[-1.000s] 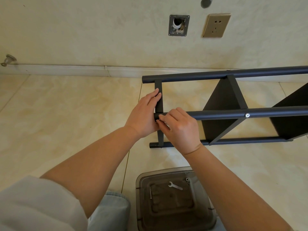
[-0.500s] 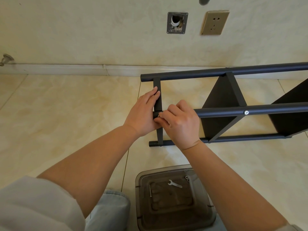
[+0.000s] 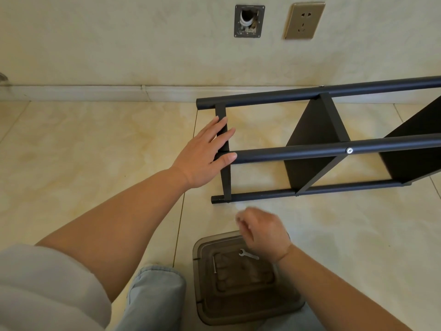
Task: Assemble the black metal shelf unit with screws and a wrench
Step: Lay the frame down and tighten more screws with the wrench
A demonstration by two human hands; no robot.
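the black shelf unit [image 3: 317, 149] lies on its side on the tiled floor [image 3: 95, 151] near the wall. the left hand [image 3: 205, 154], fingers straight, rests flat on the end crossbar [image 3: 225, 173] and middle tube, likely to steady the frame. the right hand [image 3: 263, 232], blurred and loosely curled, hovers above the brown lid [image 3: 245, 280] bearing the wrench [image 3: 248, 254]; whether it holds anything cannot be told.
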